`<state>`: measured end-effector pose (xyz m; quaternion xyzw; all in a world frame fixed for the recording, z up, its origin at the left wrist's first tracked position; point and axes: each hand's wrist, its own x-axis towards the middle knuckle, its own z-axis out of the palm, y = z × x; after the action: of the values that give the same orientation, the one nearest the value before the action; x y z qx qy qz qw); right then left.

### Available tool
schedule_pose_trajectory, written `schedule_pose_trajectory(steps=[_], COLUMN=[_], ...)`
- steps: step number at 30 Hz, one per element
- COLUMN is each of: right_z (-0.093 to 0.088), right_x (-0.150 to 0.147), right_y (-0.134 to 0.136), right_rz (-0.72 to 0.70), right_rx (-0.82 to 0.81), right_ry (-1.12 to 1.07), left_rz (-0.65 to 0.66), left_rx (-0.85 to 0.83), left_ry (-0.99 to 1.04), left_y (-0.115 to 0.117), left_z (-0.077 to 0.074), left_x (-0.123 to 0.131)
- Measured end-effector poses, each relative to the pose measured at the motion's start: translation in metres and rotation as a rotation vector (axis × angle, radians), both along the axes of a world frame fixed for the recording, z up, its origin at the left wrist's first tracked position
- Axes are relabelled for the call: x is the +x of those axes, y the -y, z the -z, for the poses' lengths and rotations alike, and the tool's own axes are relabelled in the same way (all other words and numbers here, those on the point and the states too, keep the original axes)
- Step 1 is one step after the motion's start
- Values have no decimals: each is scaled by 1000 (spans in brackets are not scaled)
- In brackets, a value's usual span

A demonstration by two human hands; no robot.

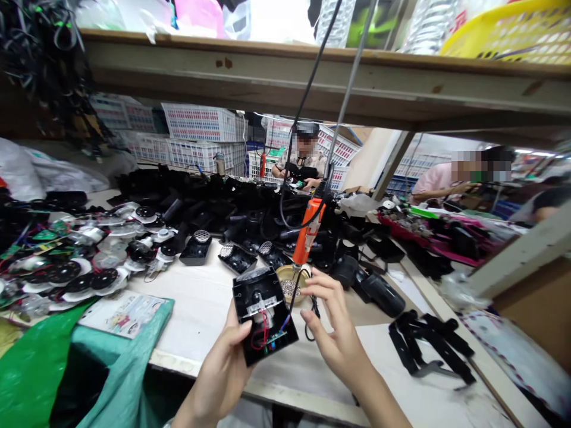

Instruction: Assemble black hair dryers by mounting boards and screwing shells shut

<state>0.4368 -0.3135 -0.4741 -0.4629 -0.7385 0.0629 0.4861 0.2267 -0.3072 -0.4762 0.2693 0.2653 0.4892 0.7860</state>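
Observation:
My left hand [225, 362] grips a black plastic housing [264, 314] from below, its open side toward me, with red, black and blue wires and a small circuit board inside. My right hand [332, 330] hovers just to the right of the housing, fingers spread and slightly curled, with nothing in them; a thin black wire runs from the housing past these fingers. An orange electric screwdriver [308, 233] hangs on a cable above a small round dish of screws [291, 285], just beyond both hands.
A heap of black housings [232, 208] covers the far side of the bench. Fan parts and wired boards [80, 261] lie at left, a green bag [53, 362] at lower left, black brackets [428, 345] at right. Two people sit beyond. A wooden shelf [312, 77] runs overhead.

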Motion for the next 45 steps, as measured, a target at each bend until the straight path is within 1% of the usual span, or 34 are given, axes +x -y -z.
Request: schedule_pose_trajectory(steps=[2,4,5,9,11,13,16,18,21,23,25,27,29,31,33,35,37,40,42,43,45], right_z=[-4,-9,-12,-24,-27,-27,-20,-13,-2,1,1,-2,-5,-7,-8,-8,-10,-17,-21,-22,-22], right_x=[1,2,3,5,2,-5,-20,-31,-43,-47,-47,-45,-43,-44,-48,-51,-51,-45,-41,-40,-38], right_y=[-1,-2,-2,4,8,11,11,10,11,13,14,15,14,14,14,14,15,13,12,11,9], right_rz=[-29,-71,-91,-129,-84,17,182,236,238,196,152,134,137,164,226,263,208,23,-74,-113,-171], right_rx=[-14,-48,-61,-53,19,139,309,350,331,271,190,122,109,147,219,254,200,-65,-245,-310,-387], right_ry=[80,160,184,225,262,321,391,393,382,395,429,431,408,418,485,511,397,23,-202,-285,-384], left_rz=[22,18,8,-65,-112,-139,-148,-202,-343,-443,-514,-513,-489,-484,-501,-525,-545,-591,-641,-669,-708], left_rx=[142,261,278,199,211,249,316,348,356,349,346,345,355,361,362,363,360,346,351,357,358], left_ry=[-45,-149,-182,-177,-206,-264,-325,-338,-374,-416,-447,-448,-443,-450,-466,-474,-464,-452,-469,-476,-475], left_y=[-1,-2,-2,-4,-5,-6,-5,-2,2,3,3,3,3,3,5,7,9,13,15,17,18], left_z=[6,12,13,14,13,11,9,6,1,-2,-4,-5,-4,-4,-3,-4,-4,-4,-3,-3,-2], left_x=[0,2,3,7,8,9,12,17,25,31,35,38,39,40,40,41,43,48,52,54,57])
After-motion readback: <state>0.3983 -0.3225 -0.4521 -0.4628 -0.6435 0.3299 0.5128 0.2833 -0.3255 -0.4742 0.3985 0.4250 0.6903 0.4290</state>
